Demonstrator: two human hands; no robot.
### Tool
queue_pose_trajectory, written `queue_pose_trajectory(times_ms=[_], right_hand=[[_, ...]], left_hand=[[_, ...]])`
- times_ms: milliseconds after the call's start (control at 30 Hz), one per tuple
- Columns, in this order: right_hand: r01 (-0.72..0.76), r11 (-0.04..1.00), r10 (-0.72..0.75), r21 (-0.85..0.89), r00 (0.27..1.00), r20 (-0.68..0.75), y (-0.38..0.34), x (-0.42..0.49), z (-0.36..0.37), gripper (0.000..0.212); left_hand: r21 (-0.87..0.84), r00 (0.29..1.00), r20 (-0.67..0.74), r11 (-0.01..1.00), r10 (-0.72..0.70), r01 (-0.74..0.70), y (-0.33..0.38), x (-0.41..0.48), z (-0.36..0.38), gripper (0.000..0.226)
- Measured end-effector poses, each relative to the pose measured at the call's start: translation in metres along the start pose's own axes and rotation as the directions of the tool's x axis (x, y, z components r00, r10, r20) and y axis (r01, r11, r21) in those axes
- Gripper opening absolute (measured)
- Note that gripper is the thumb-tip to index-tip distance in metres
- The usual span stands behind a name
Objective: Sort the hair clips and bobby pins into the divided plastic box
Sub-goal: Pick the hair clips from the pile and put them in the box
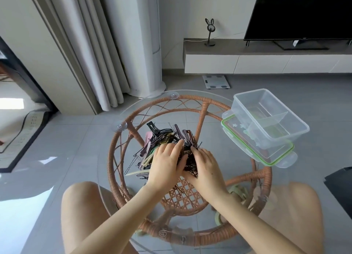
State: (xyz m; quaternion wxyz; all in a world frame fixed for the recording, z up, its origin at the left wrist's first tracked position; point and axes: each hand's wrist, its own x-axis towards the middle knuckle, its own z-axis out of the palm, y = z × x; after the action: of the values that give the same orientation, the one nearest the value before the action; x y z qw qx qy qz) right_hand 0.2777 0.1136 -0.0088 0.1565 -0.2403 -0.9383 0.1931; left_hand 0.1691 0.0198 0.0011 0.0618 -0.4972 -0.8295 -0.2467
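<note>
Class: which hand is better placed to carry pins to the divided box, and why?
Probably the right hand: it curls round a bunch of bobby pins and lies nearer the divided box; the left hand is farther.
</note>
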Motion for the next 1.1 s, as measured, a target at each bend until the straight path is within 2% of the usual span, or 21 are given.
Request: queue_pose_trajectory(times_ms=[133, 233, 300, 333, 400, 467, 633, 700, 800, 933, 1033, 1100], right_hand=[[0.001, 0.994, -0.028, -0.107, 0.967, -0.255, 0.005, 0.006, -0.037, 0.073], [-0.171, 0.941, 0.04, -0.292, 0.913, -0.406, 0.047, 0.02, -0.077, 0.054], [-0.346, 0.845, 0.168, -0.408, 0.896, -0.411, 0.081, 0.03, -0.1, 0.045], [-0.404, 0.803, 0.257, -0.438, 0.898, -0.356, 0.092, 0.032, -0.108, 0.04], [-0.434, 0.785, 0.367, -0.442, 0.901, -0.233, 0.103, 0.034, -0.116, 0.024], [-0.4, 0.826, 0.348, -0.398, 0.916, -0.198, 0.107, 0.033, -0.118, 0.013], [-0.206, 0.936, 0.152, -0.285, 0.968, -0.2, 0.104, 0.016, -0.107, 0.024], [-0.14, 0.952, 0.104, -0.272, 0.984, -0.143, 0.099, 0.008, -0.101, 0.023], [-0.093, 0.959, 0.085, -0.267, 0.996, -0.038, 0.09, 0.005, -0.102, 0.018], [0.0, 0.901, -0.062, -0.434, 0.99, -0.128, 0.054, 0.001, -0.104, 0.037], [0.203, 0.943, -0.223, -0.265, 0.974, -0.048, 0.009, 0.001, -0.086, 0.045], [0.263, 0.952, -0.26, -0.156, 0.965, 0.042, -0.009, 0.012, -0.066, 0.036]], left_hand=[[-0.039, 0.995, -0.058, 0.997, -0.076, 0.074, -0.003, 0.005, -0.012, 0.046], [-0.015, 0.987, -0.093, 0.991, -0.133, 0.132, -0.016, 0.009, -0.022, 0.047], [-0.011, 0.976, -0.117, 0.983, -0.186, 0.186, -0.025, 0.014, -0.027, 0.05], [-0.012, 0.97, -0.126, 0.978, -0.21, 0.21, -0.028, 0.015, -0.029, 0.051], [-0.017, 0.96, -0.135, 0.969, -0.246, 0.246, -0.033, 0.018, -0.032, 0.053], [-0.035, 0.95, -0.132, 0.959, -0.282, 0.28, -0.037, 0.018, -0.033, 0.054], [-0.098, 0.915, -0.113, 0.921, -0.387, 0.378, -0.046, 0.015, -0.038, 0.039], [-0.104, 0.909, -0.101, 0.913, -0.405, 0.395, -0.048, 0.013, -0.04, 0.033], [-0.073, 0.917, -0.052, 0.917, -0.396, 0.392, -0.05, 0.01, -0.043, 0.04], [-0.046, 0.896, 0.12, 0.899, -0.428, 0.435, -0.044, 0.004, -0.058, 0.045], [0.09, 0.876, 0.301, 0.925, -0.378, 0.369, -0.038, -0.007, -0.07, 0.071], [0.158, 0.875, 0.353, 0.943, -0.331, 0.293, -0.037, -0.013, -0.073, 0.074]])
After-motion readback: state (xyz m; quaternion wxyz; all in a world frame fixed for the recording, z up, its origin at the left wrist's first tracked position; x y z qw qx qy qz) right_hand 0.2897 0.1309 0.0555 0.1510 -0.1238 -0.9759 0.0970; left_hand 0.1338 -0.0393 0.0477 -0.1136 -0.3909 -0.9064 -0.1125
